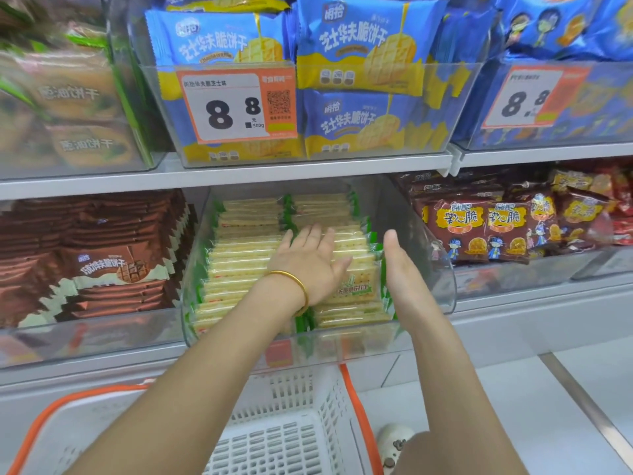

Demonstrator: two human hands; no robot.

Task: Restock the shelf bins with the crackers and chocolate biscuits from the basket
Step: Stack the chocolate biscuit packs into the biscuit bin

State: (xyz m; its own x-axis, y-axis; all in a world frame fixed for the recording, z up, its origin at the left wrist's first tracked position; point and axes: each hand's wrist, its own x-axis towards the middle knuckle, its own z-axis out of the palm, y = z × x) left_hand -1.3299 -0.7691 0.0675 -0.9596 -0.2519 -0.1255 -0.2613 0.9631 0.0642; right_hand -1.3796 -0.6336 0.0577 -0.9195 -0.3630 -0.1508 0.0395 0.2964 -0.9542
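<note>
Left hand [310, 262] laid flat, fingers spread, on cracker packs [239, 262] stacked in clear middle bin [359, 341] of lower shelf [513, 320]. Right hand [399, 269] held edge-on, fingers straight, nothing gripped, just right of stack inside bin. Chocolate biscuits [102, 269] stocked in left-hand bin. White basket [291, 430] set below shelf.

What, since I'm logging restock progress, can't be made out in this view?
Head view:
White basket: the forearms and the bottom edge hide much of its floor, so leftover packs are unknowable.
Cracker bin's orange price tag: blurred, partly behind the left forearm.
Front cracker pack: label half covered by the left hand.
Green packs, upper left bin: too blurred to read.
</note>
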